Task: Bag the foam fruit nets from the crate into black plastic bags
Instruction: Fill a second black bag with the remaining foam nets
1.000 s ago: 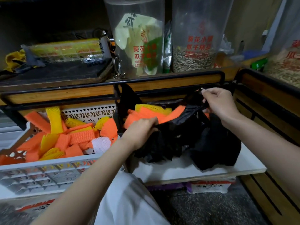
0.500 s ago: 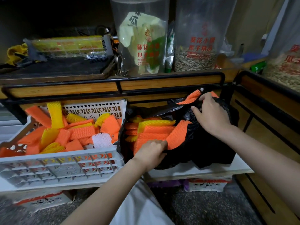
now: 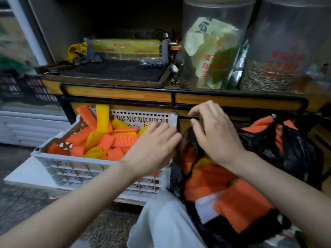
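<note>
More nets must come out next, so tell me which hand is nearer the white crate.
Left. The left hand hovers over the crate's right end, above the nets; the right hand is beyond that end, above the black bag.

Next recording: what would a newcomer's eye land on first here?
The bright orange and yellow foam nets heaped in the white crate at left centre stand out most. In the middle, the left hand hovers over the crate's right end and the right hand above the black bag, stuffed with orange nets, at lower right.
</note>
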Demonstrator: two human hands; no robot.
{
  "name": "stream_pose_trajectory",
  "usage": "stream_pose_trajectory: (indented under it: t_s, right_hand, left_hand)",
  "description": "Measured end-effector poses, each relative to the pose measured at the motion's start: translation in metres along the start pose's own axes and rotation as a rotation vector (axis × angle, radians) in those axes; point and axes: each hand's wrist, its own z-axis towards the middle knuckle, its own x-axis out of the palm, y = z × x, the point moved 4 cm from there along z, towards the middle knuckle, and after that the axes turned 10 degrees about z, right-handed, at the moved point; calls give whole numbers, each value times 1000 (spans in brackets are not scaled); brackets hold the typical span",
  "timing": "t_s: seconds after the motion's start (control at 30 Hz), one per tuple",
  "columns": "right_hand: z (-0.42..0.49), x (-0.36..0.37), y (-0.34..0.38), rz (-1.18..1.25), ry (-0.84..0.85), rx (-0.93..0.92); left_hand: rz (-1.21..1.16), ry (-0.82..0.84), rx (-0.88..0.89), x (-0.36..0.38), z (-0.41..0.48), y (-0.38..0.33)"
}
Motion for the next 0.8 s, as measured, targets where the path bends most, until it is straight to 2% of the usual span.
stream_pose_trajectory:
  t_s: [0.1, 0.2, 0.3, 0.43, 0.63, 0.8]
  right_hand:
    - [23, 39, 17, 83, 51, -35]
    - [44, 95, 18, 177, 171, 31]
    - [59, 156, 2, 222, 310, 142]
    - [66, 230, -35, 161, 476, 315]
    - [56, 304, -102, 22, 633, 622]
    - [45, 347, -149, 99, 669, 830]
  left_hand:
    - [68, 117, -134, 20, -30, 51]
    - [66, 279, -261, 57, -71, 100]
    - [-61, 414, -389, 100, -110, 135]
    - [-207, 531, -546, 154, -138, 159]
    - [-330, 698, -594, 241, -129, 178]
    - [-408, 793, -552, 295, -115, 181]
